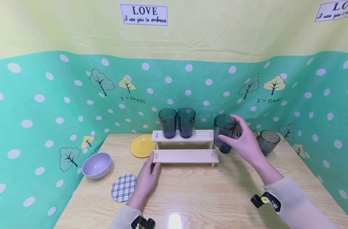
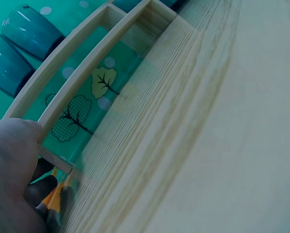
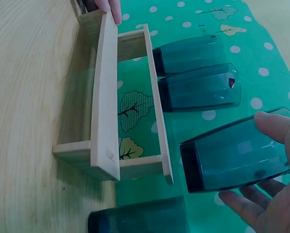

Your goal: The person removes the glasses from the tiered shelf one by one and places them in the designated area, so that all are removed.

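My right hand (image 1: pixel 245 143) grips a dark blue-green tumbler (image 1: pixel 223 132), thumb on one side and fingers on the other. The right wrist view shows the tumbler (image 3: pixel 232 158) beyond the right end of a two-step wooden shelf (image 1: pixel 185 156). At the shelf's left end, my left hand (image 1: pixel 146 178) holds the lower step between thumb and fingers; in the left wrist view part of this hand (image 2: pixel 14 170) covers the corner. Two matching tumblers, a left one (image 1: pixel 167 124) and a right one (image 1: pixel 186 123), stand side by side on the upper step.
Further right stands a greyish tumbler (image 1: pixel 267 142), with another partly hidden behind my right hand. A yellow plate (image 1: pixel 142 146) lies left of the shelf. A lilac bowl (image 1: pixel 96 165) and a checked round coaster (image 1: pixel 123 187) are nearer the left edge. Patterned cloth (image 1: pixel 191 86) hangs behind.
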`<state>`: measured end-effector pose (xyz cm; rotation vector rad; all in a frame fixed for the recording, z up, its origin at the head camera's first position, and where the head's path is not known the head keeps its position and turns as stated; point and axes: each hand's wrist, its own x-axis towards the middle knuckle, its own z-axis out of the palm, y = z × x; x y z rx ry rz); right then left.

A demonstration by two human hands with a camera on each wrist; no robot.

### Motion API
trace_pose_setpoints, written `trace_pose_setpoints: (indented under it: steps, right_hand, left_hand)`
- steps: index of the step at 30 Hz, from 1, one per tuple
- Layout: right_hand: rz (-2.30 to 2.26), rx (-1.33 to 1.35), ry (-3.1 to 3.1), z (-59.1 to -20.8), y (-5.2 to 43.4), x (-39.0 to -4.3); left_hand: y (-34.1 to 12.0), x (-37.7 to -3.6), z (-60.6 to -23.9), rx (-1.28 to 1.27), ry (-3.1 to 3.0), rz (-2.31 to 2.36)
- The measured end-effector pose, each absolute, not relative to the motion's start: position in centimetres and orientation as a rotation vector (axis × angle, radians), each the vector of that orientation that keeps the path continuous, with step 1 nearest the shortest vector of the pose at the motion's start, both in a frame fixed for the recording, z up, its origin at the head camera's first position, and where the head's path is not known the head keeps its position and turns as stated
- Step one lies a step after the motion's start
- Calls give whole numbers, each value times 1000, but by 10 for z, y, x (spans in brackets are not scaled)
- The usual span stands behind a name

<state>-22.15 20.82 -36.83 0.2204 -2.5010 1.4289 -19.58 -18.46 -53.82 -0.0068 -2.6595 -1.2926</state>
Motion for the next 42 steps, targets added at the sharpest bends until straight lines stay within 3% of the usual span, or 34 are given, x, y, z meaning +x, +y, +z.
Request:
trace_pose_setpoints:
  steps: [22,42]
  right_hand:
    - [1312,149,-2586,-392,240,-193]
    - [1361,147,-2639,-431,249,-191]
  left_hand:
    - [-185,-195,-537,-9,-2657,-1292]
    - [-184,-196,-538,-19,-2643,-1266]
